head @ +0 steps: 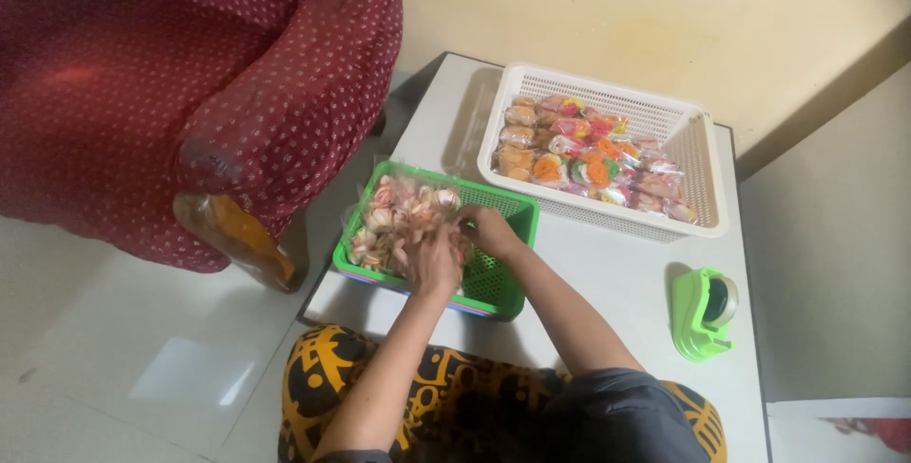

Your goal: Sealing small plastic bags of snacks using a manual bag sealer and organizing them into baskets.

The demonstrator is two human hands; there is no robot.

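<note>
A green plastic basket [493, 283] sits on a low white table [617, 273], filled on its left side with several small pink and cream snack pieces in clear wrap [394, 216]. My left hand [432, 259] rests on the pile, fingers curled into the pieces. My right hand [489, 229] is just beside it over the basket's middle, fingers closed around a small piece. Both forearms reach in from the bottom of the view.
A white plastic basket [702, 155] at the back holds several wrapped orange, pink and green snack packs [588, 155]. A green tape dispenser [704, 311] stands at the right. A dark red patterned armchair [190, 93] stands at the left on pale floor tiles.
</note>
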